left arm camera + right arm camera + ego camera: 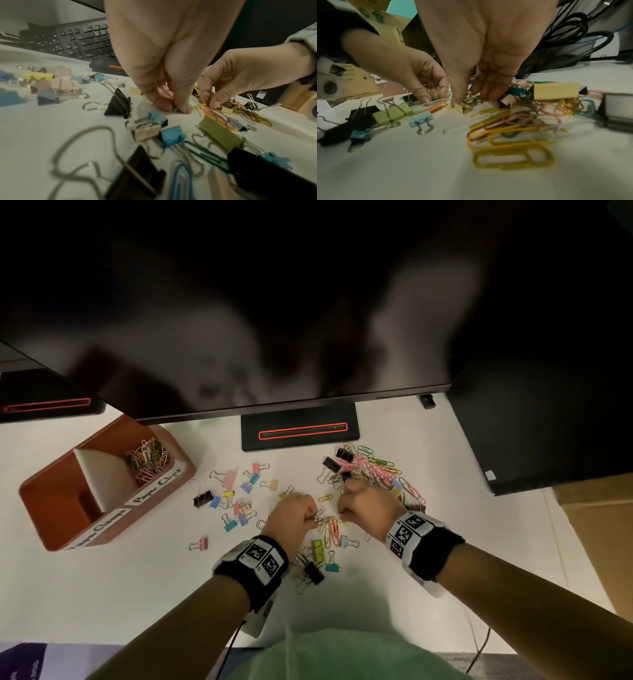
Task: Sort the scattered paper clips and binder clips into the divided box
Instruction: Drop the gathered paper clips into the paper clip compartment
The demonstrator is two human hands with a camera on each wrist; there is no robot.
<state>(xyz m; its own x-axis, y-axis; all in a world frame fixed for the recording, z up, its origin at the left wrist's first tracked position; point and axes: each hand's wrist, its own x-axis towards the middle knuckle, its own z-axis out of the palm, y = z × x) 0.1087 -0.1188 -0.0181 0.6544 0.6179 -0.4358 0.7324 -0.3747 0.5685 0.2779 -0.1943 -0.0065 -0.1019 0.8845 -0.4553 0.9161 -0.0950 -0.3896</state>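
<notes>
Loose paper clips (330,527) lie in a small pile between my hands on the white table. My left hand (313,517) pinches a bunch of them (175,109) with thumb and fingers, down at the table top. My right hand (342,515) has thumb and fingers curled together on wire paper clips (471,99). A small yellow binder clip (459,108) sits at its thumb tip. The brown divided box (44,494) stands at the left; its far compartment, labelled Paper Clips, holds coloured paper clips (147,460). Binder clips (233,498) are scattered between box and hands.
A bigger heap of paper clips and black binder clips (373,470) lies beyond my right hand. Near my wrists are green, blue and black binder clips (317,556). A monitor base (299,433) and dark screens overhang the back; a cardboard box (596,542) stands right.
</notes>
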